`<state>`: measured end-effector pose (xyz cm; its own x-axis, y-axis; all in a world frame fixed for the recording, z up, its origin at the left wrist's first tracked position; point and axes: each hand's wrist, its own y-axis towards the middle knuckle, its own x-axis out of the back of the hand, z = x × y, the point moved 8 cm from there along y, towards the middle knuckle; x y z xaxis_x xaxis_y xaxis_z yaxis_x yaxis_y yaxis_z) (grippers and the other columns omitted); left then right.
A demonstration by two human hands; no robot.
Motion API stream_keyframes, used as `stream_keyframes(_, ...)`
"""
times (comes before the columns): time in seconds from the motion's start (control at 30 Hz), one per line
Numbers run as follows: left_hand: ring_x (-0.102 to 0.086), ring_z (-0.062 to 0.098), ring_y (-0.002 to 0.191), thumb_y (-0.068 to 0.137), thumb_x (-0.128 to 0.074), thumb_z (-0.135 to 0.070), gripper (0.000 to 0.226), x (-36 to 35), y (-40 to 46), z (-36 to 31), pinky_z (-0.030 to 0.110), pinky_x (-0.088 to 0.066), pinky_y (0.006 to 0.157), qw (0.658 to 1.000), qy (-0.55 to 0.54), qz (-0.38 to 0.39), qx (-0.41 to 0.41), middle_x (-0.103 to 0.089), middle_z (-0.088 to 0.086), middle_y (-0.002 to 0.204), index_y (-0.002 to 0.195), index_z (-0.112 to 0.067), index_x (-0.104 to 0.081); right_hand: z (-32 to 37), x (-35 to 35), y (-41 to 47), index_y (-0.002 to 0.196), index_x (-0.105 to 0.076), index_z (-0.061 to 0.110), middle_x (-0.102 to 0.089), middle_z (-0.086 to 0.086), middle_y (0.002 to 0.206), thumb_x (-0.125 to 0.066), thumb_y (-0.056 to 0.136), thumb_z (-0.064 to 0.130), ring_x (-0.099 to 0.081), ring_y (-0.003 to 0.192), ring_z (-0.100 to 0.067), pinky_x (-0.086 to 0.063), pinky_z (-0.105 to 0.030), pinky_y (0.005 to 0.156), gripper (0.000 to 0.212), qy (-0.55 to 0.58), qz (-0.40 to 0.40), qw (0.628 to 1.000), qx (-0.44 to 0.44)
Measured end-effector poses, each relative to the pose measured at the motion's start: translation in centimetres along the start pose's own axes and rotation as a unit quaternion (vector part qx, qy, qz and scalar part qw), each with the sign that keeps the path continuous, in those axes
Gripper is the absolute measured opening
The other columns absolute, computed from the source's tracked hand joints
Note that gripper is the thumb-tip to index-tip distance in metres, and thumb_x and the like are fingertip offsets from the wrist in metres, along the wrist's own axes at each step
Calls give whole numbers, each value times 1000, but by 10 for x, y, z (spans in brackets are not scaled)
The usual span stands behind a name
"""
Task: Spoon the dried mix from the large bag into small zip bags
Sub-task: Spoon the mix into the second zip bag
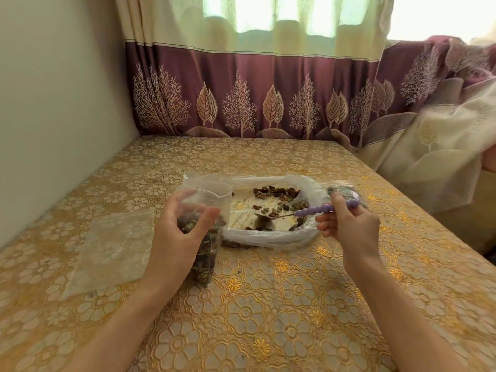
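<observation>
Purple-handled spoon (308, 210) pinched in right hand (349, 224) is scraping nearly empty large bag (268, 237), left hand (177, 232) gripping approx. half-full zip bag (206, 253), w/ spare (112, 251) waiting.

2 hands (174, 234), 3 zip bags (204, 245), 1 spoon (308, 212)

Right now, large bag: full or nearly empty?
Nearly empty: the large bag lies open, only scattered dried mix left, bare bottom showing.
</observation>
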<state>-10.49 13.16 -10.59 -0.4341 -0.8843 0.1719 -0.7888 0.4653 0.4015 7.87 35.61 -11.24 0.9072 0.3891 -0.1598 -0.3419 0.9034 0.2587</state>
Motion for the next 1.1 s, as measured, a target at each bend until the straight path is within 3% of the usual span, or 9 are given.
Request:
stream_keyframes(0.23,-53,-20,82,67,-61,-53,54,0,1,0,26,-45,75,1000,5,-2,-1,-57,-43,84,116,-35,-47,-13,1,11,69,-72,12,-73,-9,68,-58,94,23,-66,55,-14,-56,-19,56,31,-9,-34,999,-7)
stream_keyframes(0.33,-54,-20,80,68,-62,-52,54,-1,1,-1,26,-45,73,1000,4,-1,-5,-58,-43,82,116,-34,-47,-16,1,14,72,-71,14,-72,-6,67,-61,92,23,-68,57,-14,-58,-22,60,25,-37,-69,997,0)
stream_keyframes(0.43,-55,-17,80,66,-62,-54,55,0,1,0,29,-46,76,1000,0,0,-2,-59,-40,82,116,-35,-48,-11,0,15,65,-65,24,-67,6,58,-63,90,23,-66,52,-6,-55,-16,55,25,-64,-100,992,31)
stream_keyframes(0.63,-61,-7,84,62,-62,-59,46,-1,0,0,37,-50,84,1000,-13,10,5,-63,-32,87,104,-45,-48,-12,-7,12,77,-70,24,-69,4,68,-64,89,20,-62,51,3,-49,-8,54,14,-95,-77,992,40)
stream_keyframes(0.73,-62,2,88,61,-62,-60,47,-2,0,1,43,-52,84,1000,-18,9,9,-63,-31,87,104,-47,-48,-20,-5,13,79,-73,19,-71,0,71,-63,90,19,-65,56,-1,-51,-10,56,15,-70,-71,995,1)
stream_keyframes(0.8,-61,-4,86,61,-61,-60,47,-2,0,1,38,-52,83,1000,-18,9,6,-63,-32,87,104,-47,-48,-24,-4,13,78,-75,15,-71,-2,70,-62,91,19,-67,61,-6,-55,-16,63,19,-44,-71,996,-26)
stream_keyframes(0.93,-58,-14,83,63,-61,-59,55,-1,1,1,29,-48,79,1000,-15,7,1,-61,-35,85,112,-40,-48,-23,-2,11,56,-75,26,-71,2,62,-59,93,19,-66,64,-12,-57,-24,70,41,0,-69,997,-43)
stream_keyframes(1.1,-61,-6,85,62,-62,-59,52,-1,0,-1,37,-51,82,1000,-10,6,6,-62,-35,86,110,-43,-48,-12,-5,6,55,-74,36,-68,6,57,-57,94,19,-62,63,-12,-55,-24,68,45,18,-56,998,-19)
